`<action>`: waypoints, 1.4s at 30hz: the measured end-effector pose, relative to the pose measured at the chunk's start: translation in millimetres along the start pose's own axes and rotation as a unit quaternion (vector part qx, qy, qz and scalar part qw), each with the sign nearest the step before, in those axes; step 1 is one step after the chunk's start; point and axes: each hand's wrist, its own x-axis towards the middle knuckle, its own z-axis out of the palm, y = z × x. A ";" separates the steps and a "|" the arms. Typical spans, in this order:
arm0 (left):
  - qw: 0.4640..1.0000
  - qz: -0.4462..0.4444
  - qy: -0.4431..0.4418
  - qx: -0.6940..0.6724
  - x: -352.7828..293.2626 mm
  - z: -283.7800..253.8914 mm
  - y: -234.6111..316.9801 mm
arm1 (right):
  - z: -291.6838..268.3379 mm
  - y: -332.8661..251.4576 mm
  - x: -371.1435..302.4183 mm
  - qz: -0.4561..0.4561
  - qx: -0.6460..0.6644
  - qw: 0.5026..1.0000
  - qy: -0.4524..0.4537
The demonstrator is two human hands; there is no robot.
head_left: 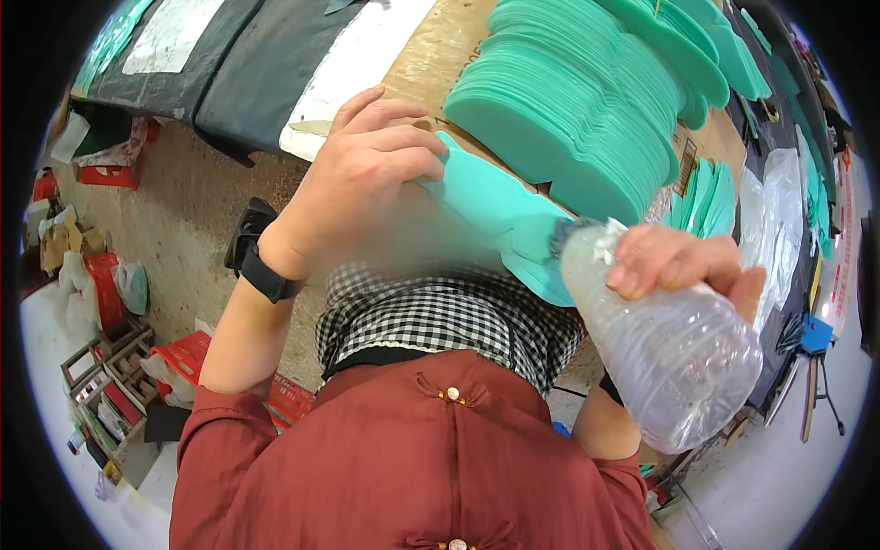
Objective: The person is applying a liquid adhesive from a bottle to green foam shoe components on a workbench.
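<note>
My right hand (683,266) is wrapped round a clear, ridged plastic bottle (674,362), tilted with its neck to the upper left. A dark, bristly tip (561,238) sticks out of the neck against a thin teal insole-shaped piece (486,197). My left hand (376,156) has bent fingers over the far left end of this piece; its thumb is hidden or blurred. Overlapping teal layers show near the bottle's tip. Just beyond stands a big stack of teal insole-shaped pieces (568,110), lying on cardboard (440,46).
A black-covered table (266,87) with white sheets runs along the far left. More teal pieces (704,197) and clear plastic bags (775,211) lie at the right. Red crates (183,357) and a wooden rack (110,394) stand on the left floor. A blue-headed tool (814,335) hangs at the right.
</note>
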 end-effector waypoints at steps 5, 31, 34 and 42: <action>0.999 -0.020 0.007 0.025 -1.2 -5.6 1.9 | 49.4 26.7 55.1 0.076 0.253 0.958 0.113; 0.968 -0.218 0.122 -0.030 -60.5 -25.7 12.8 | 58.5 34.4 78.1 0.171 -0.043 0.984 0.012; 0.974 -0.191 0.116 -0.046 -50.9 -19.7 18.0 | 79.4 68.1 98.6 0.106 0.263 0.958 0.028; 0.979 -0.179 0.086 -0.040 -44.0 -9.9 25.9 | 5.0 31.6 82.9 0.099 0.091 0.985 -0.103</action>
